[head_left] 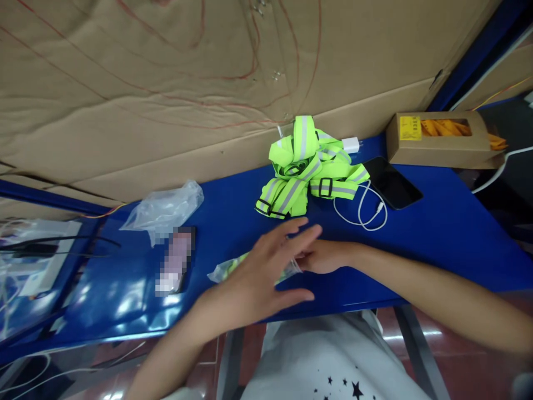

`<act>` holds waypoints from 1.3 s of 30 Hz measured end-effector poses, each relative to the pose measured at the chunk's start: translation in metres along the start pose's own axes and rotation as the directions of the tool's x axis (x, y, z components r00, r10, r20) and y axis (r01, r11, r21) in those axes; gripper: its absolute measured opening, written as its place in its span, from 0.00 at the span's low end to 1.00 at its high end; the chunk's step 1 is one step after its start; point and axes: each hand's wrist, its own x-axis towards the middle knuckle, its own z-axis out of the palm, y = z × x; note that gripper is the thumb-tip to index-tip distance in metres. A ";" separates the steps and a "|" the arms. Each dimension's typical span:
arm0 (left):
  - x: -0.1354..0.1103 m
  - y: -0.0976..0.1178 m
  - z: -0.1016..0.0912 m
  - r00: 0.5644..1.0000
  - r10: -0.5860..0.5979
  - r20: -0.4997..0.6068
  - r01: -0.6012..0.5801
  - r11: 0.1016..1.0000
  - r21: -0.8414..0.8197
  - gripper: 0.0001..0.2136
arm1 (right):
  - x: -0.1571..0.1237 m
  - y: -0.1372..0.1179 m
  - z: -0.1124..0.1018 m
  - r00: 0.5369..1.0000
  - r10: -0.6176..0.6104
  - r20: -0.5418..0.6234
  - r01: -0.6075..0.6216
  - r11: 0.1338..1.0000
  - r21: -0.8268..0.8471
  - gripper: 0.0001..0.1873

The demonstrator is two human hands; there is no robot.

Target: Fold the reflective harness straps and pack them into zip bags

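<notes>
Across the blue table (449, 239), a clear bag (217, 272) with green contents is lying near the front edge, the left hand (266, 272) spreading empty-looking fingers over it, the right hand (327, 256) curling at its right end, grip hidden, while reflective straps (308, 169) are sprawling beyond, beside a black phone (393, 183).

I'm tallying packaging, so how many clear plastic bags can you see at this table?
2. One bag lies on the table, at left; another bag is partly hidden by the left hand. More may be hidden.
</notes>
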 end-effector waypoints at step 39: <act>-0.007 -0.110 0.005 0.860 -0.495 -0.121 0.028 0.281 -0.959 0.16 | -0.003 -0.004 0.000 0.903 0.162 -0.399 -0.201 0.978 -0.059 0.11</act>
